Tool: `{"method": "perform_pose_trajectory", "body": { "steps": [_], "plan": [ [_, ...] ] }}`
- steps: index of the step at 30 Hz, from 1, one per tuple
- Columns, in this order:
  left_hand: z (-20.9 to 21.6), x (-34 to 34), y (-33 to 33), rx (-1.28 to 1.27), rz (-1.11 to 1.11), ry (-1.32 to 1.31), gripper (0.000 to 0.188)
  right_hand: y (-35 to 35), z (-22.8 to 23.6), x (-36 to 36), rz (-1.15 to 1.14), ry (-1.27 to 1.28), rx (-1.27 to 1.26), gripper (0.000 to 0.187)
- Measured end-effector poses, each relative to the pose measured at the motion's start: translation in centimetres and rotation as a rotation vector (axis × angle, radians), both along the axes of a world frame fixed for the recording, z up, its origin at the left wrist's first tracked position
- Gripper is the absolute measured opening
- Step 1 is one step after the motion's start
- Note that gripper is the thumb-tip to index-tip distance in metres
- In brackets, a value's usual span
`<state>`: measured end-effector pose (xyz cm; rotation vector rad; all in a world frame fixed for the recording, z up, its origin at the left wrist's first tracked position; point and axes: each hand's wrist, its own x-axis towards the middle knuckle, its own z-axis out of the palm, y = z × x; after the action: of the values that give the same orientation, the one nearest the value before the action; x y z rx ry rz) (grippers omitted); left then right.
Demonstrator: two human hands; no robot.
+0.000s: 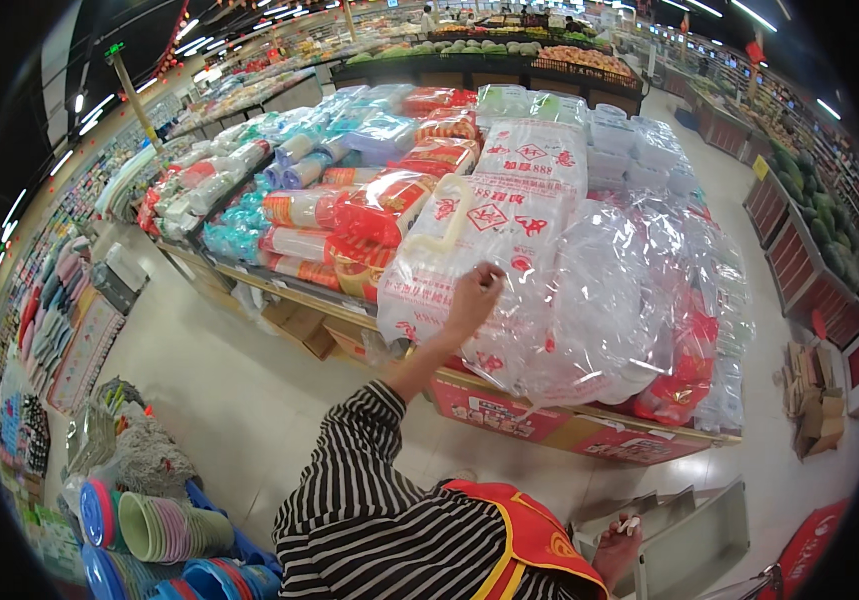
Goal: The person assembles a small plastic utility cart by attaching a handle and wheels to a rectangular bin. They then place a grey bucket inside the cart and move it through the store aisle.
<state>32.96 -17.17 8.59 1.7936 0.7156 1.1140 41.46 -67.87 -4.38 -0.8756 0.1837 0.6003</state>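
My left hand (479, 295) reaches over the display table, its fingers curled closed above a pack of white plastic bags (499, 245) with red print. Whatever those fingers may hold is hidden. Beyond that hand, a cream hook-shaped strip (449, 215) lies on the pack. Just right of it sits a bulging clear plastic package (599, 300). Low at the right, my right hand (617, 550) has its fingers closed on a small white object (630, 524) too small to identify. Beside this hand stands a grey open bin (694, 540).
Red packs (384, 205) and clear plastic containers (609, 150) crowd the display table. Nested buckets (164, 530) and mop heads (149, 450) stand at the lower left. Flattened cardboard (811, 400) leans at the right, below a stand of watermelons (814, 215).
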Motion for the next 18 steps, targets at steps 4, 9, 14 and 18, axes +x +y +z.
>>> {"method": "perform_pose_trajectory", "body": {
  "steps": [4,9,14,18],
  "plan": [
    [1.7,-2.2,9.5,0.593,0.280,0.345,0.016,6.4,-0.7,-1.5,-0.036,0.051,-0.032,0.021],
    [-2.4,-3.5,19.8,0.704,0.148,1.008,0.019,11.6,-0.5,-4.2,-0.027,0.147,-0.164,0.020],
    [-2.0,-2.9,22.4,0.753,-0.106,1.343,0.020,12.4,0.0,-5.8,0.005,0.164,-0.202,0.021],
    [0.0,-4.4,23.2,0.673,-0.067,1.099,0.025,12.3,0.0,-5.8,0.035,0.137,-0.177,0.021]
  ]
}}
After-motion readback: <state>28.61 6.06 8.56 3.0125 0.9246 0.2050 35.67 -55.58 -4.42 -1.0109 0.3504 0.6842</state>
